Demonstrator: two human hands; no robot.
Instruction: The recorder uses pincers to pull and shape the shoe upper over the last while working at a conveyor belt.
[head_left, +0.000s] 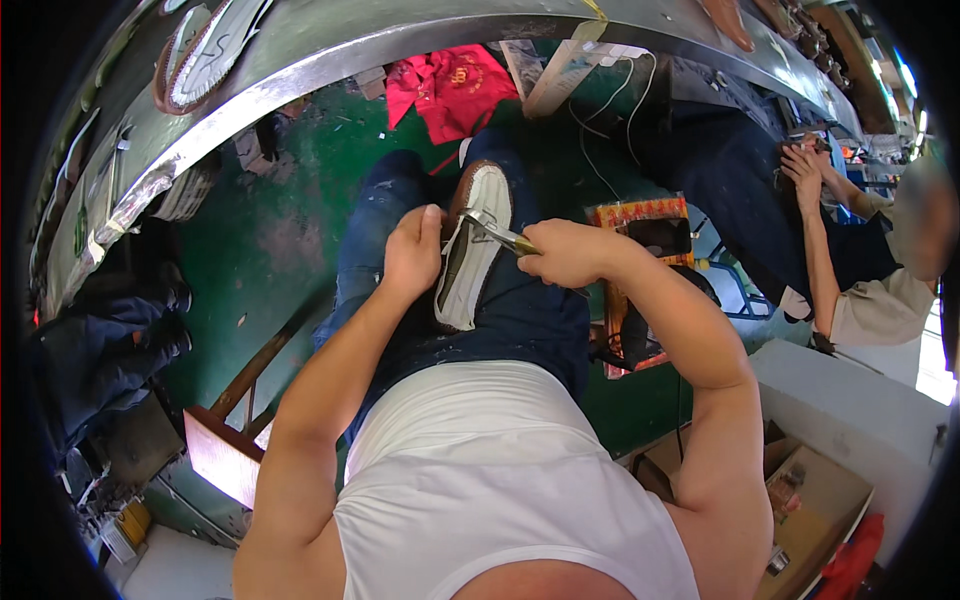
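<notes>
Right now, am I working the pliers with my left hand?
No, the pliers are in your right hand, with their metal head at the shoe on your lap.

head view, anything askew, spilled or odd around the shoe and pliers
A red cloth lies rumpled below the workbench: loose fabric there looks out of place, though it may be kept there on purpose. No spill shows around the shoe or the pliers in the right hand.

I get glare off the long grey metal bench (330, 78), bowed by fisheye. Far right burns white; corners go black.
</notes>
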